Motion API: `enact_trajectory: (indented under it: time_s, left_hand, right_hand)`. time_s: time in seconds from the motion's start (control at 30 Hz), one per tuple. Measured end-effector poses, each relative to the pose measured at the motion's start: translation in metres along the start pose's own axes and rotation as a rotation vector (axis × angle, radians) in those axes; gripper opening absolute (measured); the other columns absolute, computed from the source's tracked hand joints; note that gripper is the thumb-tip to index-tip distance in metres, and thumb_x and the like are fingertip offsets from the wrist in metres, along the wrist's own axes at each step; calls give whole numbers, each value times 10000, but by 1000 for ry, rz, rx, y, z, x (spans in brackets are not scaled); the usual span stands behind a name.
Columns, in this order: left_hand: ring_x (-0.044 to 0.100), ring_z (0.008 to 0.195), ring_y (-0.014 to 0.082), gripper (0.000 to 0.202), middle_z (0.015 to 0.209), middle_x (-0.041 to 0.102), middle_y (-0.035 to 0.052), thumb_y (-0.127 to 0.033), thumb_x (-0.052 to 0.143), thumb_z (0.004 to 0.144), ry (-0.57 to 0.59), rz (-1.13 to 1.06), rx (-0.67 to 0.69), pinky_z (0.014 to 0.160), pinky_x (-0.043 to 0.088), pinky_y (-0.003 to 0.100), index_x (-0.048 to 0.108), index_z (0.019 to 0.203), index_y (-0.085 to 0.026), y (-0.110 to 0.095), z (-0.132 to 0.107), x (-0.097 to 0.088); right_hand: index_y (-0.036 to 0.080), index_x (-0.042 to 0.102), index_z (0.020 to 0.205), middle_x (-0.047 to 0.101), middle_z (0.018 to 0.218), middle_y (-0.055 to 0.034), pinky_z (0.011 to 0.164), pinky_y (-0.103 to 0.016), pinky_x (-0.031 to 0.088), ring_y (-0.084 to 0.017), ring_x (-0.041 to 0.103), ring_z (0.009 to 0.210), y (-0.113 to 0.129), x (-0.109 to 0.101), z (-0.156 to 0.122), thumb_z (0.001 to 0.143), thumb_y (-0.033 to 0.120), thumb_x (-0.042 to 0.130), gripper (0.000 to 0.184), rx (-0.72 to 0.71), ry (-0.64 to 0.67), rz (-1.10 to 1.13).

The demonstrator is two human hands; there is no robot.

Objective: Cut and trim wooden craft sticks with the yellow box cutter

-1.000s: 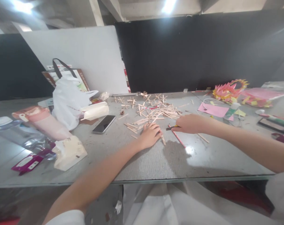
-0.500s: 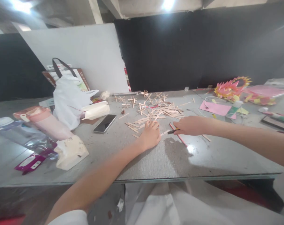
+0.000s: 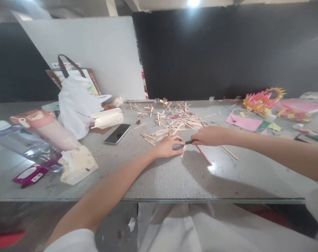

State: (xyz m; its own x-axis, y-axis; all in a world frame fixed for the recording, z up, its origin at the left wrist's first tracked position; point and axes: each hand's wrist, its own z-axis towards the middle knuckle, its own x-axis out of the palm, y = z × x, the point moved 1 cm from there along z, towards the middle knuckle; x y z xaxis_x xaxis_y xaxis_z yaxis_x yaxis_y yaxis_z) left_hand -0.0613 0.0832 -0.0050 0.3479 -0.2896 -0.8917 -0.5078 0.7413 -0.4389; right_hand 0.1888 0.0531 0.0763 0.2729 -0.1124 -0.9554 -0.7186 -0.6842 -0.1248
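Note:
My right hand [image 3: 202,135] is closed around a dark-handled craft knife [image 3: 189,142], its front end pointing left toward my other hand. A pale wooden craft stick [image 3: 183,151] lies slanted on the table under the knife's front end. My left hand [image 3: 169,145] holds this stick down between thumb and fingertips, the fingers partly spread. Where blade and stick meet is too small to make out. Just right of the knife lies a thin red-and-white stick [image 3: 204,155], partly behind my right hand. Beyond both hands spreads a pile of craft sticks [image 3: 191,122], some joined into star shapes.
Left of the pile lies a phone [image 3: 118,134]. Farther left are a white bag [image 3: 74,105], a pink bottle [image 3: 47,127], a clear bottle [image 3: 30,147] and a tissue pack [image 3: 80,164]. Pink paper [image 3: 244,121] and a spiky paper craft [image 3: 262,101] lie to the right.
The craft stick has turned from pointing right to slanting toward me. My left hand's fingers have spread onto it, and my right hand has moved the knife slightly left and away from me.

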Motion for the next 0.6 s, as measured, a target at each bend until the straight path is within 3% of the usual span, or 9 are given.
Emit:
enact_trajectory:
  time_s: [0.27, 0.6]
  left_hand:
    - [466, 1467, 352, 406, 1511, 583, 78, -545, 721, 940, -31, 13, -71, 1249, 285, 597, 752, 1282, -328, -5, 0, 7]
    - [481, 1454, 371, 529, 1505, 581, 73, -628, 818, 834, -52, -13, -86, 1252, 279, 599, 759, 1277, -347, -6, 1, 9]
  right_hand:
    - [210, 768, 1130, 772, 873, -92, 661, -310, 348, -216, 676, 708, -2, 9, 12, 1115, 403, 423, 396, -37, 49, 21]
    - [189, 763, 1144, 766, 860, -105, 632, -311, 343, -222, 681, 703, 4, 6, 9, 1118, 406, 409, 416, -37, 64, 9]
